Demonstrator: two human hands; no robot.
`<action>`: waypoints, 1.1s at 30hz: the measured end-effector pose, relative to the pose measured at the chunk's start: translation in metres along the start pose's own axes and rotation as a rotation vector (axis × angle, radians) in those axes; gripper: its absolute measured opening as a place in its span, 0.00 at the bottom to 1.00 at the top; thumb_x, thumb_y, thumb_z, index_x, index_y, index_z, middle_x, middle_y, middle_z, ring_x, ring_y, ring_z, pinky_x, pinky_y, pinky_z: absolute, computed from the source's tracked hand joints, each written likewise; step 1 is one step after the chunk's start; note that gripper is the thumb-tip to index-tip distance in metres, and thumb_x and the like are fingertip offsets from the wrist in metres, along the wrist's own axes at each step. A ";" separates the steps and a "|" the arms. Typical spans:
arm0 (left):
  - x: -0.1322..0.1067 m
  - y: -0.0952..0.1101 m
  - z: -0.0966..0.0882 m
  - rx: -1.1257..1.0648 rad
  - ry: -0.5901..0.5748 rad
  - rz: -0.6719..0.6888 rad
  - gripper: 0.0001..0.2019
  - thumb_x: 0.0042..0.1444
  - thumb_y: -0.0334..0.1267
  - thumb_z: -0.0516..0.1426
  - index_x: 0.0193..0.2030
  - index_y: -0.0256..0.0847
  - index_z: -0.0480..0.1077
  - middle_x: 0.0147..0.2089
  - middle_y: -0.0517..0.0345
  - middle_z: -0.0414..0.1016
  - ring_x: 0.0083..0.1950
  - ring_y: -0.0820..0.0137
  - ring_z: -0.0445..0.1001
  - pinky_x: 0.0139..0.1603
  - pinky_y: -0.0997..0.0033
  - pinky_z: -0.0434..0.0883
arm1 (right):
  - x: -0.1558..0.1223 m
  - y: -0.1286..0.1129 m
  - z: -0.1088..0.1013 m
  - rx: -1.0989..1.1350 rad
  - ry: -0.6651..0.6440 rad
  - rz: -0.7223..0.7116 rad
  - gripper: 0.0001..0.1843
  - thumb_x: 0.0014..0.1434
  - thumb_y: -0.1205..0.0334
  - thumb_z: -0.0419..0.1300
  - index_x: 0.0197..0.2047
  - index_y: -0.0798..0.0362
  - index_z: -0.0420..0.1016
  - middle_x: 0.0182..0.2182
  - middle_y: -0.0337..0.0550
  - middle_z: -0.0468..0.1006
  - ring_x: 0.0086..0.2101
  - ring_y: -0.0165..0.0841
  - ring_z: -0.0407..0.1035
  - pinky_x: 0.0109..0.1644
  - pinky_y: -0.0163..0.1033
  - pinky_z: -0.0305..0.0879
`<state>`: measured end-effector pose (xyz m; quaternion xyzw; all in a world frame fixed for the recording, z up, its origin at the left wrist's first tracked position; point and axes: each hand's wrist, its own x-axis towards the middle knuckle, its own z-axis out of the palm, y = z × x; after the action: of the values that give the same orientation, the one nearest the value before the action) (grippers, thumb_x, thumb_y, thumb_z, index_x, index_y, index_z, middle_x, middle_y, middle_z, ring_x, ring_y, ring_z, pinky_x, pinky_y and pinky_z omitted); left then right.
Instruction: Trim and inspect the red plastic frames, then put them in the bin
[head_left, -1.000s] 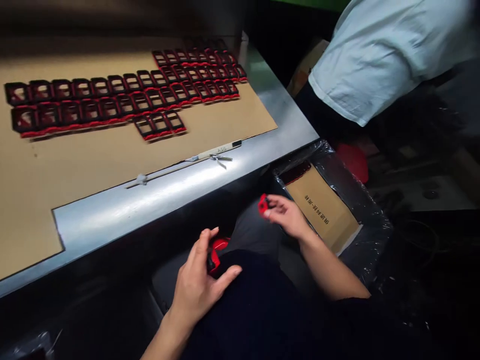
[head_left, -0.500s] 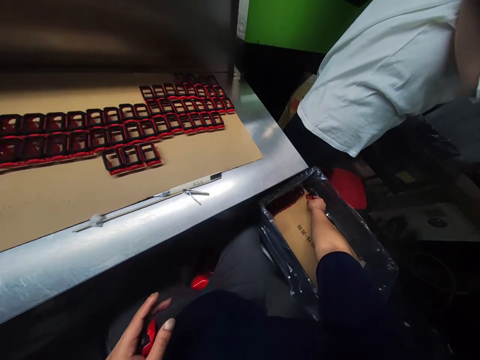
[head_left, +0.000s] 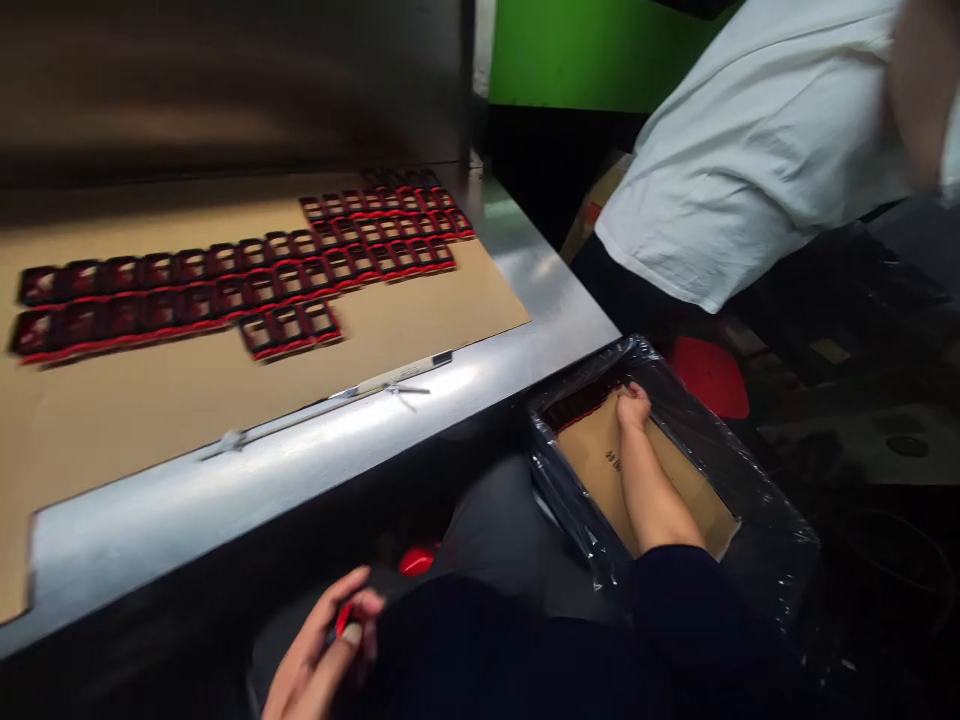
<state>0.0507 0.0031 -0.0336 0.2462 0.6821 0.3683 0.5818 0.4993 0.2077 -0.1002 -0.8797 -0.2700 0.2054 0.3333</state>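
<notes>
My left hand (head_left: pixel 326 650) is low in the view, with its thumb and fingers curled round a small red piece (head_left: pixel 345 618); most of that piece is hidden. My right hand (head_left: pixel 634 404) reaches down into a box lined with dark plastic film (head_left: pixel 757 560). Its fingers are closed at the far end of a row of dark red-and-black frames (head_left: pixel 581 405), which lies on a cardboard sheet (head_left: pixel 600 490). What these fingers hold is hidden. On the table, rows of similar black-and-red rectangular frames (head_left: pixel 292 280) rest on brown cardboard (head_left: pixel 172 420).
A thin pale rod marked like a pen (head_left: pixel 405 372) lies along the metal table's front edge (head_left: pixel 495 370), beside small metal tweezer-like prongs (head_left: pixel 409 388). A person in a white shirt (head_left: pixel 750 150) is close on the right. A red object (head_left: pixel 709 378) stands behind the box.
The view has shifted, so the table contents appear lower and further right. My left fingers have closed more round the red piece. The red-and-black frame at my right fingertips no longer shows clearly.
</notes>
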 end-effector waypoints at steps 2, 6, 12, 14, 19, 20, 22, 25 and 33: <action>-0.001 0.009 0.007 -0.295 -0.109 -0.096 0.23 0.49 0.48 0.65 0.51 0.43 0.73 0.40 0.57 0.78 0.32 0.69 0.74 0.28 0.73 0.71 | -0.053 -0.012 0.001 0.059 -0.139 -0.077 0.17 0.69 0.57 0.58 0.57 0.55 0.71 0.52 0.50 0.75 0.48 0.38 0.73 0.52 0.48 0.73; 0.009 0.030 0.019 -0.496 -0.228 -0.127 0.18 0.50 0.40 0.65 0.47 0.37 0.72 0.40 0.51 0.79 0.34 0.68 0.76 0.29 0.71 0.72 | -0.204 -0.018 0.003 0.155 -0.684 -0.195 0.16 0.53 0.55 0.71 0.43 0.54 0.80 0.30 0.40 0.80 0.31 0.33 0.75 0.39 0.38 0.73; 0.000 0.036 0.013 -0.529 -0.218 -0.040 0.20 0.59 0.51 0.57 0.50 0.37 0.71 0.43 0.50 0.78 0.38 0.66 0.76 0.38 0.65 0.73 | -0.345 -0.039 0.015 0.356 -1.355 -0.262 0.21 0.53 0.57 0.71 0.49 0.52 0.77 0.24 0.33 0.76 0.22 0.25 0.66 0.29 0.33 0.63; -0.008 0.036 0.004 -0.538 -0.261 -0.025 0.25 0.60 0.58 0.53 0.51 0.38 0.70 0.44 0.48 0.77 0.46 0.59 0.76 0.45 0.58 0.74 | -0.349 -0.047 0.020 0.407 -1.380 -0.206 0.19 0.52 0.58 0.71 0.47 0.53 0.77 0.24 0.33 0.76 0.23 0.25 0.68 0.31 0.34 0.65; -0.020 0.033 -0.014 -0.540 -0.320 0.020 0.29 0.59 0.63 0.50 0.52 0.39 0.68 0.48 0.47 0.75 0.47 0.54 0.77 0.45 0.53 0.75 | -0.349 -0.056 0.019 0.480 -1.625 0.040 0.16 0.54 0.58 0.68 0.45 0.55 0.77 0.28 0.39 0.81 0.28 0.29 0.76 0.35 0.36 0.71; -0.021 0.032 -0.016 -0.541 -0.330 0.022 0.29 0.59 0.63 0.50 0.52 0.39 0.68 0.48 0.47 0.75 0.46 0.55 0.77 0.43 0.53 0.75 | -0.351 -0.057 0.019 0.492 -1.630 0.063 0.15 0.55 0.58 0.67 0.45 0.56 0.78 0.28 0.39 0.81 0.28 0.29 0.76 0.34 0.36 0.71; -0.023 0.031 -0.018 -0.544 -0.355 0.017 0.28 0.59 0.63 0.49 0.52 0.39 0.67 0.49 0.46 0.75 0.43 0.56 0.78 0.41 0.53 0.75 | -0.356 -0.057 0.019 0.512 -1.618 0.075 0.13 0.56 0.58 0.66 0.43 0.56 0.79 0.27 0.39 0.80 0.26 0.29 0.75 0.32 0.35 0.71; -0.024 0.030 -0.021 -0.542 -0.374 0.012 0.28 0.60 0.62 0.47 0.52 0.39 0.66 0.50 0.45 0.75 0.42 0.56 0.78 0.39 0.53 0.75 | -0.360 -0.057 0.021 0.508 -1.602 0.063 0.13 0.57 0.57 0.65 0.42 0.56 0.81 0.24 0.38 0.79 0.24 0.27 0.72 0.30 0.34 0.68; -0.024 0.024 -0.023 -0.525 -0.372 0.043 0.28 0.61 0.62 0.48 0.53 0.40 0.67 0.49 0.47 0.76 0.47 0.54 0.78 0.45 0.52 0.75 | -0.361 -0.061 0.020 0.442 -1.566 0.021 0.15 0.55 0.53 0.66 0.39 0.55 0.83 0.18 0.34 0.74 0.19 0.24 0.65 0.24 0.30 0.60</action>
<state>0.0307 -0.0059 0.0014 0.1652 0.4403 0.4925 0.7323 0.1896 0.0354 -0.0061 -0.3974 -0.3699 0.8126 0.2119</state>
